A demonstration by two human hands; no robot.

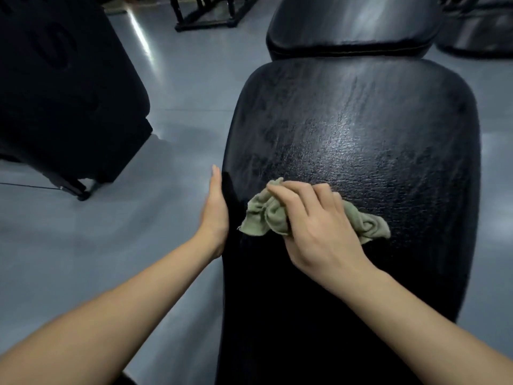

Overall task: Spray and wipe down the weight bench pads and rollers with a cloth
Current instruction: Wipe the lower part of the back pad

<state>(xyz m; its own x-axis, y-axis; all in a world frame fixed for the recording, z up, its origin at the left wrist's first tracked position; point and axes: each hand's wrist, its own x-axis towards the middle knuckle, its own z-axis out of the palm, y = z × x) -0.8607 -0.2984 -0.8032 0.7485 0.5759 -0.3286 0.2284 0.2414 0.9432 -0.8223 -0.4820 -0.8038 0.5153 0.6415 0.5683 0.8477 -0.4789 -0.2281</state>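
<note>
Right hand (319, 226) presses a bunched green cloth (266, 215) onto the long pad (361, 129); left hand (215, 215), fingers straight, braces its edge. Pad glistens mid-wipe; the far pad (352, 20) probably remains, and no rollers are in view.

**What you could not see**

Your right hand (319, 229) covered the middle of the cloth (263, 218), and only its two ends showed. Most of your left hand's (215, 215) fingers were hidden against the near pad's (347, 120) dark side. The top edge cut off the far pad (352, 20), and the left edge cut off the dark machine (55, 93).
</note>
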